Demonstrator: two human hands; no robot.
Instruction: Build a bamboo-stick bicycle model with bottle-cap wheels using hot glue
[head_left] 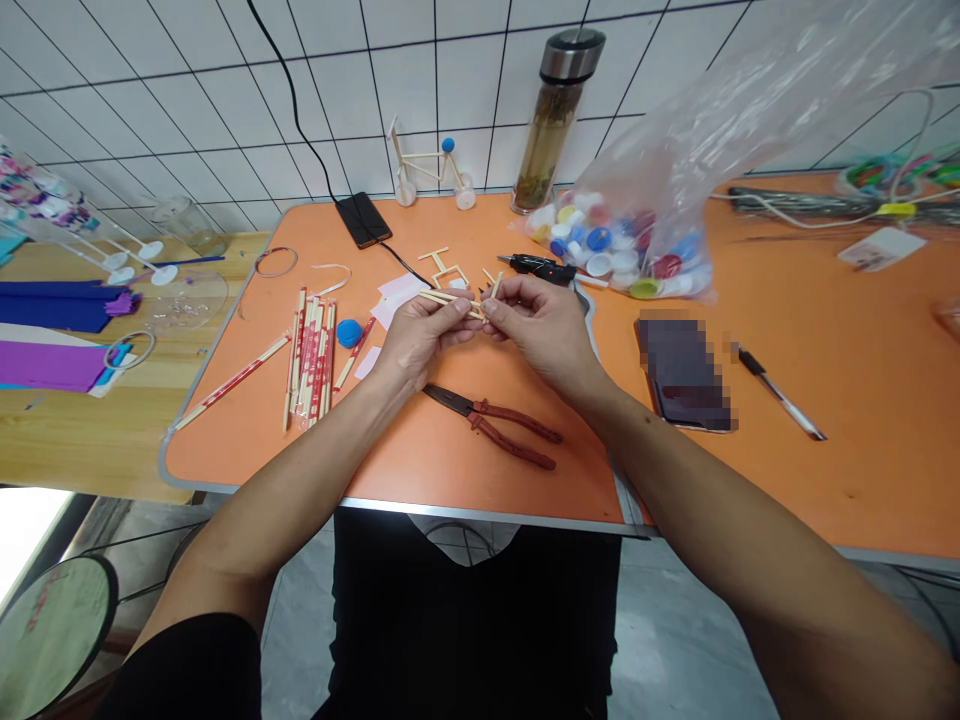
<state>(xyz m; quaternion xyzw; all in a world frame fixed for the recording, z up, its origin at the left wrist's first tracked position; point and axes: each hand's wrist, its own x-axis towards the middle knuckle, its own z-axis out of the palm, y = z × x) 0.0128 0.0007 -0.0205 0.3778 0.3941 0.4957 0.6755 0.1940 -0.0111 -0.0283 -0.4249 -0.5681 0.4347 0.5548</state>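
Observation:
My left hand [420, 335] and my right hand [541, 325] meet over the middle of the orange table [862, 400]. Both pinch short wooden sticks [456, 298], held level between the fingertips of the two hands. Just behind them lies a small glued stick frame [444, 265]. Red-handled pliers [496, 420] lie on the table below my hands. To the left lies a bundle of wrapped chopsticks [311, 355] beside a blue bottle cap [349, 333].
A black glue gun [538, 266], a clear bag of coloured bottle caps [622, 250], a tea flask [553, 120], a stick bicycle model [431, 165], two phones [362, 218] [684, 375] and a pen [780, 393] lie around. A wooden table with purple foam sheets [52, 360] stands left.

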